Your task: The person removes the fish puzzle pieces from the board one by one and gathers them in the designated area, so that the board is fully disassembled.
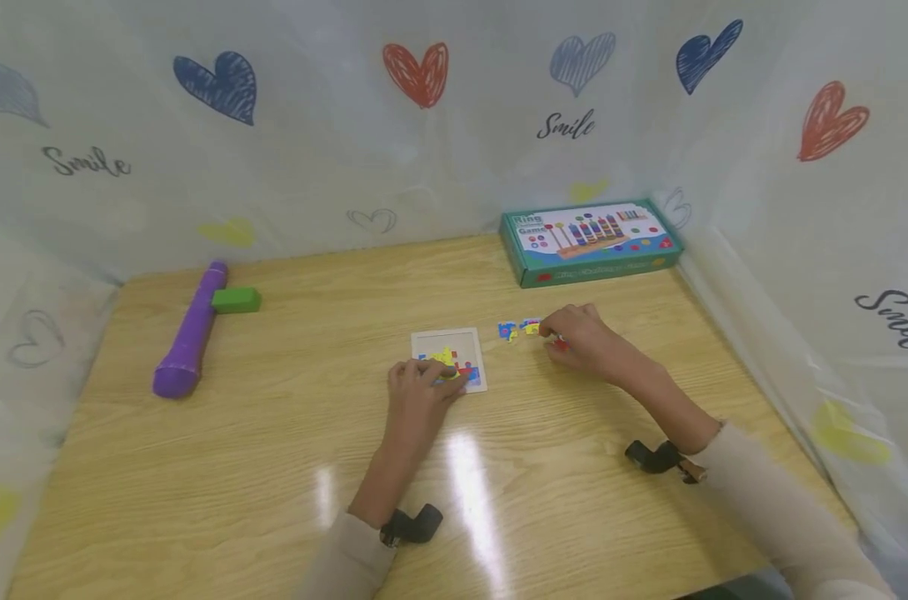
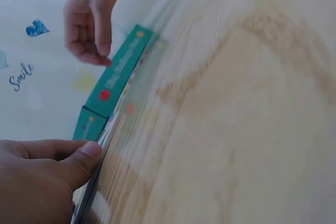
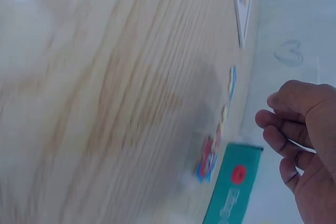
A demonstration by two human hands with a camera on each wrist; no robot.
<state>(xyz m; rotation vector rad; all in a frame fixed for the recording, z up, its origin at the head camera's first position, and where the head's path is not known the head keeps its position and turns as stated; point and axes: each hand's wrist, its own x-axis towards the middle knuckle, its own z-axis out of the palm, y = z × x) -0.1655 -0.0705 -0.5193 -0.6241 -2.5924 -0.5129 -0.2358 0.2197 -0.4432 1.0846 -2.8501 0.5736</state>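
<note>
A square puzzle tray (image 1: pixel 481 360) with a pale frame lies on the table, partly filled with colourful pieces (image 1: pixel 445 356). My left hand (image 1: pixel 416 400) rests on its lower part, thumb and fingertips touching the pieces and covering some of them. In the left wrist view the left thumb (image 2: pixel 84 161) lies close to the forefinger, with no piece visible between them. To the right of the tray, loose puzzle pieces (image 1: pixel 507 331) lie in a row. My right hand (image 1: pixel 585 342) hovers over the row's right end, fingers loosely bent; the right wrist view shows nothing in it, and a red-and-blue piece (image 3: pixel 207 161) below.
A green ring game box (image 1: pixel 592 243) sits at the back right against the sheet. At the left lies a purple toy hammer or microphone-shaped piece (image 1: pixel 192 337) with a green block (image 1: pixel 236 300) touching it. A heart-printed sheet (image 1: pixel 311 167) encloses the table.
</note>
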